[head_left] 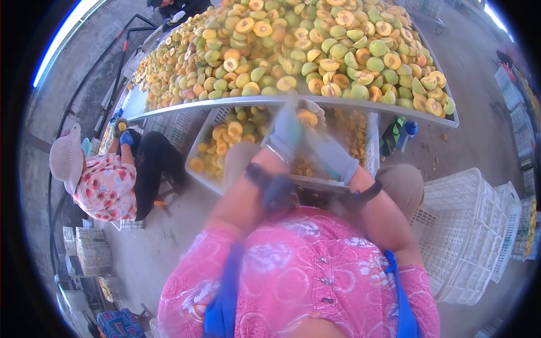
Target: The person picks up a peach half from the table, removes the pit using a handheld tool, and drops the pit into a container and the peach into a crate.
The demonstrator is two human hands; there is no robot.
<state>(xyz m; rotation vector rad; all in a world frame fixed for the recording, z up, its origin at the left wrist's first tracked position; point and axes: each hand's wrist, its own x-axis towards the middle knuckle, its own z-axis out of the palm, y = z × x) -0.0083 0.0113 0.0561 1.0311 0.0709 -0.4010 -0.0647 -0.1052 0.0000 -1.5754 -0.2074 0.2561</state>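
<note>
By the tray (pixel 394 109), my left hand (pixel 285 134) and right hand (pixel 333 158) are close together beside a fruit half (pixel 307 118), though I cannot tell their grip.

I am in a fruit-processing shed or packing hall, by the look of it. In front of me a long metal-edged table (pixel 236 103) bears a great heap of halved fruit (pixel 338 50), and a white crate (pixel 372 141) by my knees holds more pieces. White slatted crates (pixel 462 236) stand stacked to my right, with another stack (pixel 93 248) to my left, on a bare grey floor (pixel 169 231). A co-worker (pixel 107 188) in a hat and blue glove sits along the same table, and another person (pixel 186 7) is at its far end.
</note>
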